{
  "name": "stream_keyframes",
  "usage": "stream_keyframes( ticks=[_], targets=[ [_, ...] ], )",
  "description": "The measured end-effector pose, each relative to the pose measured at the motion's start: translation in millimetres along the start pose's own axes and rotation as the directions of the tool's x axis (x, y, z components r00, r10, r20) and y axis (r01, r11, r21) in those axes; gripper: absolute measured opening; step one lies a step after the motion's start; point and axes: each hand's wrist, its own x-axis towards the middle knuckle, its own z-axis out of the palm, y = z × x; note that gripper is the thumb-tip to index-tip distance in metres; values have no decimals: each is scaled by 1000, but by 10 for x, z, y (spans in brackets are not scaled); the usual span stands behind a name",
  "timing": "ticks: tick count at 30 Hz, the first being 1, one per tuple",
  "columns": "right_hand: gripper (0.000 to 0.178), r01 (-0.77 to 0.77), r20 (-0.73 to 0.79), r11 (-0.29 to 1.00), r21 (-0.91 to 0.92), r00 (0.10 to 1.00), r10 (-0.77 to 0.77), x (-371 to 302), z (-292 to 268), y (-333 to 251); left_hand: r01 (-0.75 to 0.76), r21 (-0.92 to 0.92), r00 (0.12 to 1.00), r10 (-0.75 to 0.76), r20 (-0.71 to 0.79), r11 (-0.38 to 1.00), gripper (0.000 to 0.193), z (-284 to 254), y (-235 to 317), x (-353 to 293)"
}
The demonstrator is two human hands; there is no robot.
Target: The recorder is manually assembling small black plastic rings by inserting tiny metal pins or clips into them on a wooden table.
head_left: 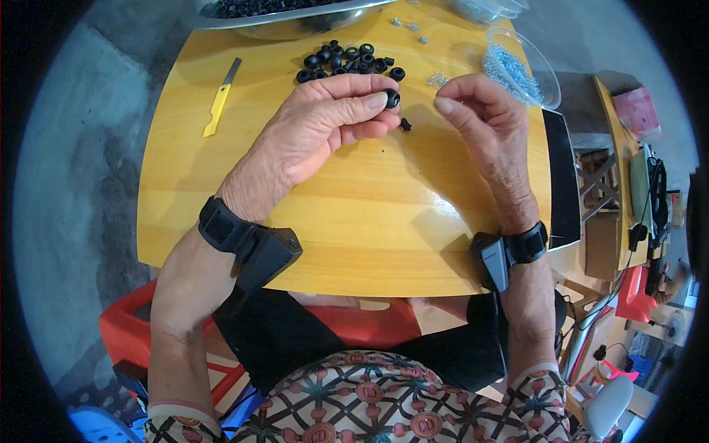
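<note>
My left hand (325, 122) is over the yellow wooden table (354, 221), pinching a small black rubber ring (392, 98) between thumb and fingertips. My right hand (484, 118) hovers just to the right of it with fingers curled together; whether it holds something tiny I cannot tell. A small black piece (405, 125) lies on the table between the hands. A pile of several black rubber rings (347, 60) lies just beyond the left hand. A few small silver metal parts (437, 78) lie near the right hand's fingertips.
A yellow utility knife (218, 103) lies at the table's far left. A metal bowl (295, 16) of black parts stands at the far edge. A clear plastic bowl (521, 70) with small bluish pieces is at the far right. A red stool (125, 328) is under me.
</note>
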Motion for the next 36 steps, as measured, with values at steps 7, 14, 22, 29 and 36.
stream_keyframes(
  ticks=[7, 14, 22, 29, 36],
  targets=[
    [18, 134, 195, 922, -364, 979, -65, -68, 127, 0, -18, 1, 1000, 18, 11, 1000, 30, -14, 9, 7],
    [10, 160, 159, 887, -433, 982, -100, -75, 149, 35, -8, 40, 1000, 8, 3, 999, 30, -32, -1, 7],
    [16, 122, 113, 895, -428, 990, -81, -77, 128, -33, -6, 47, 1000, 6, -7, 999, 30, -21, 9, 12],
    [14, 192, 182, 876, -442, 976, -121, -97, 187, -16, -10, 43, 1000, 10, 16, 999, 30, -34, -5, 18],
    [10, 210, 186, 909, -359, 971, -150, -82, 160, -7, -21, 48, 999, 19, 32, 999, 30, -61, -3, 24]
  ],
)
